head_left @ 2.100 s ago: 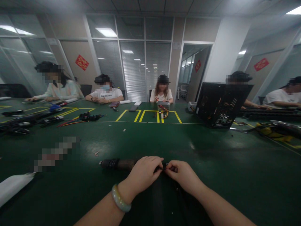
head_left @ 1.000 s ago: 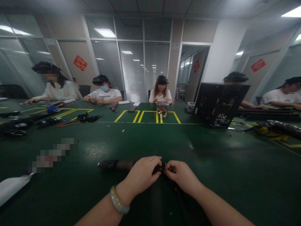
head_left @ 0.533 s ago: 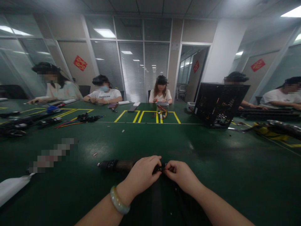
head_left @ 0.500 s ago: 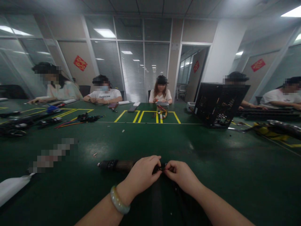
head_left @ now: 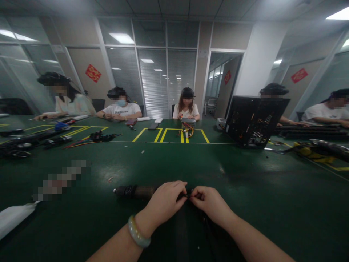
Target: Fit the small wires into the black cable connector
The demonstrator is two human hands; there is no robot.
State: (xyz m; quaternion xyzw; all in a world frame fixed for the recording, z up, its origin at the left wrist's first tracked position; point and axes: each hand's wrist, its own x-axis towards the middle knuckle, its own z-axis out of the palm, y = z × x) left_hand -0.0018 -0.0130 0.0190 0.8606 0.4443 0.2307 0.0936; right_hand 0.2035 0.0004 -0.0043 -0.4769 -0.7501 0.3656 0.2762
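Observation:
A dark electric screwdriver lies on its side on the green table, its metal tip pointing left. My left hand closes over its rear part and hides that end. Right beside it, my right hand pinches thumb and fingers together at the tool's tail. Whatever small dark piece sits between the two sets of fingertips is too dim to make out. Below my right hand, a dark cord runs toward the table's near edge. A jade-coloured bangle circles my left wrist.
A black computer case stands at the back right. Bundled cables lie at the left, and a power supply with coloured wires sits across the table. A white object is at the near left. Several co-workers sit around the far side.

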